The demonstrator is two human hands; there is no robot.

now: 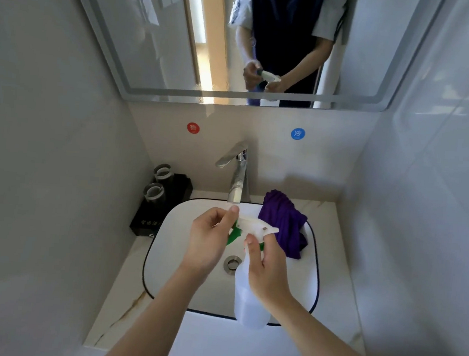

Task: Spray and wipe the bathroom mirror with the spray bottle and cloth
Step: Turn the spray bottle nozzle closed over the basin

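Observation:
A translucent white spray bottle (249,301) with a white and green trigger head hangs over the sink. My right hand (266,268) grips its neck. My left hand (212,237) pinches the nozzle end of the trigger head with its fingertips. A purple cloth (284,222) lies crumpled on the far right rim of the basin, apart from both hands. The mirror (154,43) fills the wall above and reflects a person's torso, hands and the bottle.
The white basin (173,280) with a dark rim sits on a marble counter, with a chrome tap (237,175) behind it. A black tray with two glasses (158,188) stands at the left. Red and blue round stickers mark the wall. Walls close in on both sides.

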